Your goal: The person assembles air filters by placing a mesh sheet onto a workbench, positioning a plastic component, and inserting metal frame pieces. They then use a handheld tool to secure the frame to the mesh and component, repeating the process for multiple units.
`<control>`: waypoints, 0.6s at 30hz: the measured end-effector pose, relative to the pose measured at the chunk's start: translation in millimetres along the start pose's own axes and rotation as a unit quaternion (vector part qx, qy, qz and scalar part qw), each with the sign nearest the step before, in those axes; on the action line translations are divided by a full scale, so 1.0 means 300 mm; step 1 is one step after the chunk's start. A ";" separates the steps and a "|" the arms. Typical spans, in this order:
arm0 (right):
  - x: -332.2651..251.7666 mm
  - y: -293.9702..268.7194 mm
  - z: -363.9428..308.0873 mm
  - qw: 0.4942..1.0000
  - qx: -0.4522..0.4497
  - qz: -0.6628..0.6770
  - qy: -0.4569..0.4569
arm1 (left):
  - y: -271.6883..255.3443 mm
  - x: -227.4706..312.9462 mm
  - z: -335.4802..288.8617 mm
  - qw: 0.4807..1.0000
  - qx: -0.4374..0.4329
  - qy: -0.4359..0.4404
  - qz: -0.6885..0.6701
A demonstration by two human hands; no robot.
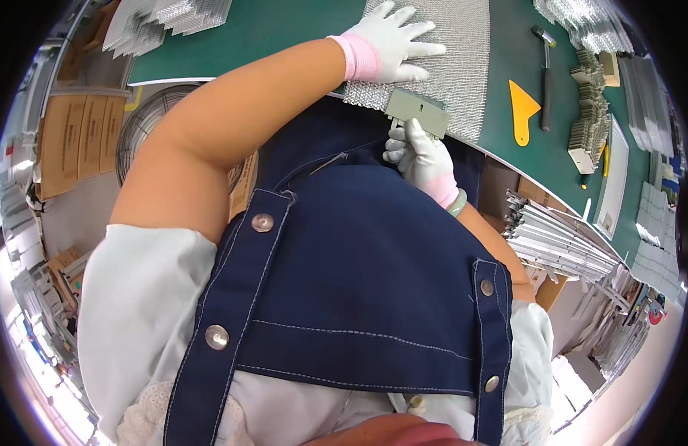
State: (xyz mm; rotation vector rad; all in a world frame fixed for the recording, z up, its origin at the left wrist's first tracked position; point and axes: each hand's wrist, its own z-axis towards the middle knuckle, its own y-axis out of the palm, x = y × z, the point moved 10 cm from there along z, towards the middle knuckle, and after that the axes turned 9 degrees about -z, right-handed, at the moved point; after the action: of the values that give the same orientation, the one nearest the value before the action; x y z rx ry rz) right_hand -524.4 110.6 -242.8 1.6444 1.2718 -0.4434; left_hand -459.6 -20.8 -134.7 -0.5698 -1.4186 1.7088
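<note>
My left hand (392,46), in a white glove with a pink cuff, lies flat with fingers spread on a silvery, textured mesh-like sheet (459,59). That sheet runs across the green table top. At the table's near edge my right hand (422,156), gloved the same way, grips a flat grey-green plate (420,110) with a small slot and short tabs along its lower side. The thumb presses on the plate's near edge, and the other fingers are curled beneath. Part of the plate overlaps the sheet's near end.
Right of the sheet lie an orange scraper (522,111) and a dark-handled hammer (545,82). Farther right stands a row of stacked beige-grey parts (588,111). Silvery stacks (188,15) sit at the far left. Below the table's right edge are long metal strips (556,238).
</note>
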 end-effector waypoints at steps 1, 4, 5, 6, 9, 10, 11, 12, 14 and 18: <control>0.005 -0.002 0.007 1.000 0.003 0.005 -0.001 | 0.004 -0.001 -0.002 1.000 0.007 -0.006 0.026; -0.006 -0.004 0.008 1.000 0.009 -0.025 0.003 | 0.022 -0.008 -0.001 0.998 -0.002 -0.025 0.062; -0.013 -0.006 0.003 0.999 0.010 -0.042 0.005 | 0.036 -0.018 0.004 0.998 -0.027 -0.031 0.047; -0.013 -0.014 -0.009 0.999 0.015 -0.046 0.016 | 0.052 -0.021 0.006 0.998 -0.052 -0.037 0.029; -0.037 -0.011 -0.030 0.998 0.031 -0.039 0.043 | -0.027 0.006 -0.008 0.998 0.047 0.023 0.034; -0.035 -0.014 -0.029 0.999 0.022 -0.030 0.035 | -0.001 -0.003 0.000 1.000 0.014 0.001 0.028; -0.027 -0.025 -0.028 0.999 0.012 -0.021 0.026 | 0.026 -0.007 0.008 0.999 -0.020 -0.020 0.022; -0.039 -0.013 -0.015 1.000 -0.003 -0.013 0.015 | 0.045 -0.029 0.013 0.998 -0.052 -0.042 0.022; -0.045 -0.016 -0.042 0.999 0.012 -0.030 0.020 | 0.043 -0.022 0.004 0.999 -0.033 -0.032 0.014; -0.047 -0.025 -0.020 0.998 0.063 -0.007 0.025 | 0.026 -0.015 0.003 0.999 -0.021 -0.036 0.012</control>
State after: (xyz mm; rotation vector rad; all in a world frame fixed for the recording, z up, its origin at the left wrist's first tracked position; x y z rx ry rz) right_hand -538.0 108.1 -232.6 1.7623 1.3160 -0.5040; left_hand -460.1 -25.1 -142.5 -0.5551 -1.5073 1.7370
